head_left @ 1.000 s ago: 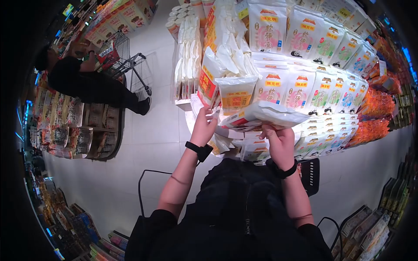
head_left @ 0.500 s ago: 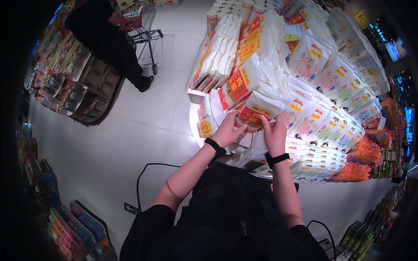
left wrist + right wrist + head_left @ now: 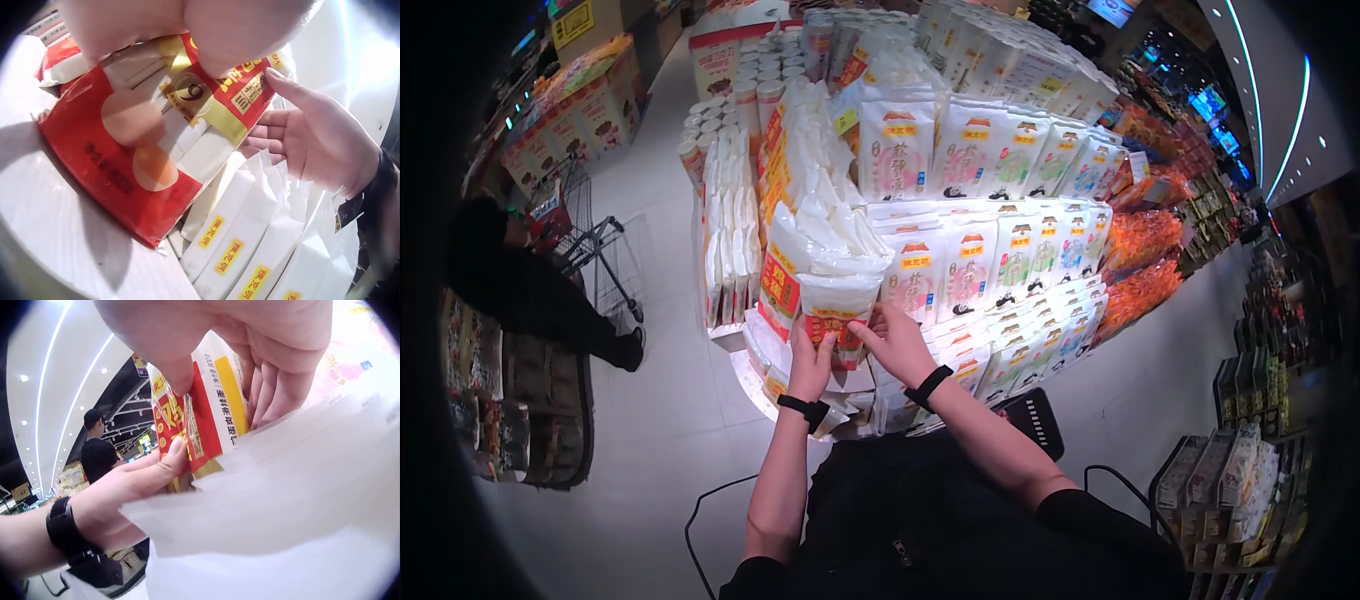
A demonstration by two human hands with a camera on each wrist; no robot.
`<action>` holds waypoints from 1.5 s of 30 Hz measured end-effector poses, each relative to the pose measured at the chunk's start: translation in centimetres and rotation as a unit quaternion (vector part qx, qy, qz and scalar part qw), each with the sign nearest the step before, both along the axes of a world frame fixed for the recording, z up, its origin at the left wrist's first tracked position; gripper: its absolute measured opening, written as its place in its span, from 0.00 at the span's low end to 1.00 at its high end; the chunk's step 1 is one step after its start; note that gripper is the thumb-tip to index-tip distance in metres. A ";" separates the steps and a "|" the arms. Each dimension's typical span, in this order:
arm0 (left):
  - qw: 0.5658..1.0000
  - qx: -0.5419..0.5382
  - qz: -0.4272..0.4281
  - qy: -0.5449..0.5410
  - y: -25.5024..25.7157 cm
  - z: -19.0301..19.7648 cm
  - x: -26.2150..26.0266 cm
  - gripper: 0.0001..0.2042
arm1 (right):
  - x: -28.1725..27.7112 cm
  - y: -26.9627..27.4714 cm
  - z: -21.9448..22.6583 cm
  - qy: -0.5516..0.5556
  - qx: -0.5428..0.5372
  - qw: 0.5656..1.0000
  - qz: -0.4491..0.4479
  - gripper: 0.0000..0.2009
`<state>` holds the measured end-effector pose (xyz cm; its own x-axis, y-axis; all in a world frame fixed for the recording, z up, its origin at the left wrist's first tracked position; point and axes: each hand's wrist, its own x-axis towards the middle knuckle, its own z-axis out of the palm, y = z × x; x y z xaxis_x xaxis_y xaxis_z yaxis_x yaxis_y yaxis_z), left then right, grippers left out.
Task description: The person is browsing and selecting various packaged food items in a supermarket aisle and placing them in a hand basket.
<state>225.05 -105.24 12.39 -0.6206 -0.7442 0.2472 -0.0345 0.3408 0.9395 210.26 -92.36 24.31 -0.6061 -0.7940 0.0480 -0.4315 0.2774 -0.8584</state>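
A red, white and gold noodle pack (image 3: 837,310) is held upright between both hands at the front of the display. The left hand (image 3: 811,365) grips its lower left side, thumb on the front. From the right, the right hand (image 3: 896,345) pinches it with thumb and fingers. The left wrist view shows the pack (image 3: 156,134) at close range, egg pictures on its face, with the right hand (image 3: 319,128) at its far edge. In the right wrist view the left thumb lies on the red front of the pack (image 3: 206,415), and the right hand (image 3: 250,350) spans its top.
White noodle packs (image 3: 965,265) stand in tiers on the right, with orange bags (image 3: 1140,265) beyond them. Stacked white packs (image 3: 728,230) lie to the left. A person in dark clothes (image 3: 530,290) stands by a shopping cart (image 3: 595,240) at the far left.
The pack, lying flat and then tilted in the earlier frames, is now upright with its front facing the head camera. The left hand has moved onto it. The head view has swung round.
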 end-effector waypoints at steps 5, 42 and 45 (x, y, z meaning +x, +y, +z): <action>0.996 -0.001 -0.052 -0.069 -1.4 -0.2 0.7 0.37 | -0.6 0.2 -0.5 0.010 0.037 0.999 0.010 0.28; 0.880 0.015 -0.379 -0.287 40.8 9.6 -6.2 0.15 | -4.9 59.8 -27.3 -0.083 0.301 0.926 -0.213 0.30; 0.871 -0.006 -0.395 -0.291 46.5 10.5 -9.5 0.15 | -8.1 62.0 -27.6 -0.095 0.264 0.934 -0.221 0.27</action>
<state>215.54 -58.79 22.86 -0.9609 -0.0264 -0.2757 -0.2536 0.4842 0.8374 202.14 -30.33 -3.25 -0.8379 -0.3480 -0.4206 -0.0297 0.7984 -0.6014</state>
